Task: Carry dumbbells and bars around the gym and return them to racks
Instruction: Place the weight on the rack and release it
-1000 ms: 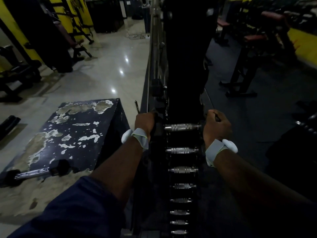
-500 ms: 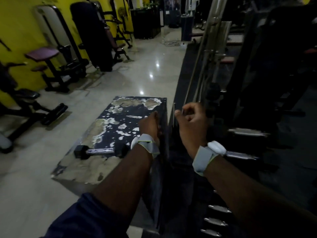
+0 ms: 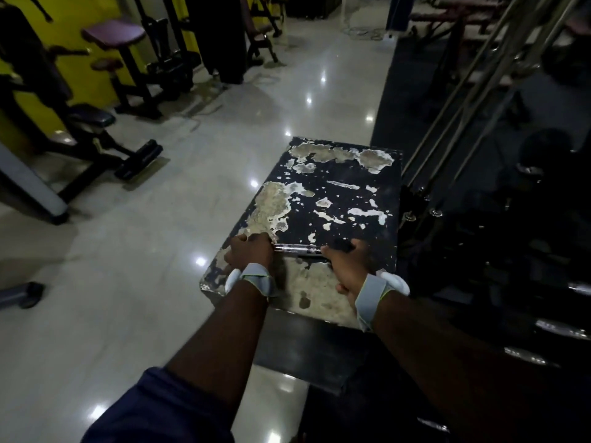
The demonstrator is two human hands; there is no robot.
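Reaching down past my dark blue sleeve (image 3: 153, 407) and the grey wrist straps (image 3: 256, 279), I have both hands at the dumbbell (image 3: 297, 249), which lies crosswise near the front edge of the worn black counter (image 3: 335, 199). My left hand (image 3: 251, 254) is curled over its left end and hides that head completely. My right hand (image 3: 347, 266) lies against the right end, with the dark head showing just past the fingers; whether those fingers have closed round it I cannot tell. Only the short knurled chrome handle shows between my hands.

I judge it a small but dense piece: rigid, heavy for its size, and unlikely to give anywhere. The knurling is the sure place to take hold, since the heads are smooth and could roll or slip out of a palm. The counter's top is flaked and uneven, so I expect it to drag rather than slide, and a straight lift suits it better.

To my right, the rack (image 3: 556, 327) holds a dim row of chrome handles, close beside the counter. Beyond, the glossy pale floor (image 3: 160, 251) runs to black machines (image 3: 150, 68) along a yellow wall (image 3: 73, 8).
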